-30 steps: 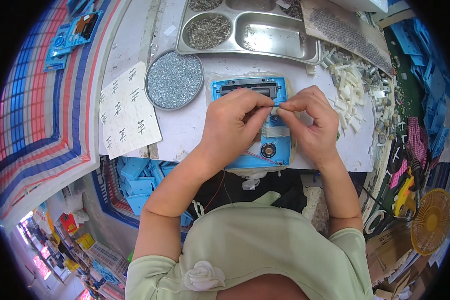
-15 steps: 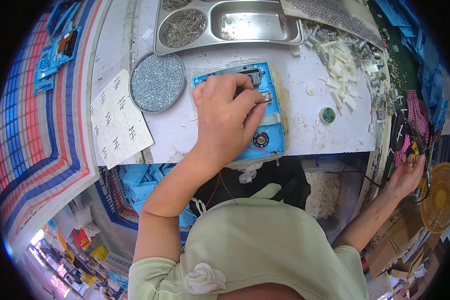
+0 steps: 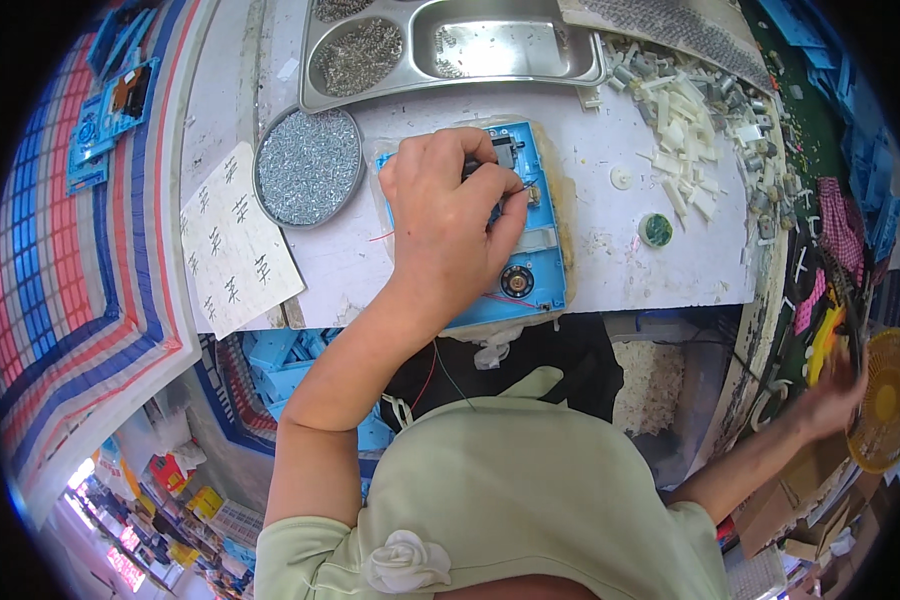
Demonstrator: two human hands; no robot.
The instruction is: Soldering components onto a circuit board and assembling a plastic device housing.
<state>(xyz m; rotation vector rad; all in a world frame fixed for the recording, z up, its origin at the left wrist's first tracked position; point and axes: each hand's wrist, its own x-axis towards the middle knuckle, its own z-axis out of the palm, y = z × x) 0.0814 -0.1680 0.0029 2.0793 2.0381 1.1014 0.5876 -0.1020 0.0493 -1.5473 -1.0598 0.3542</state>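
On the table in front of me lies a blue plastic casing (image 3: 545, 282) with a small round speaker (image 3: 518, 281) and other parts fitted in it. My left hand (image 3: 445, 205) covers much of its left half, thumb and forefinger pinched beside a small metal part (image 3: 533, 194). What sits between those fingertips is too small to make out. A red wire (image 3: 381, 237) sticks out to the left of this hand. Far to the right, past the table edge, my right hand (image 3: 832, 400) is smeared by motion near a yellow tool-like thing (image 3: 825, 342); its fingers cannot be read.
Behind the casing stands a metal compartment tray (image 3: 420, 92) with springs. A round dish (image 3: 310, 168) of small metal pieces sits left, beside a handwritten paper sheet (image 3: 238, 245). White plastic parts (image 3: 685, 140) and a green-topped round piece (image 3: 655, 230) lie right. A yellow fan (image 3: 882, 400) stands far right.
My right hand has moved away to the right and toward me, and more of the yellow thing shows. My left hand keeps its pinch over the casing, barely shifted.
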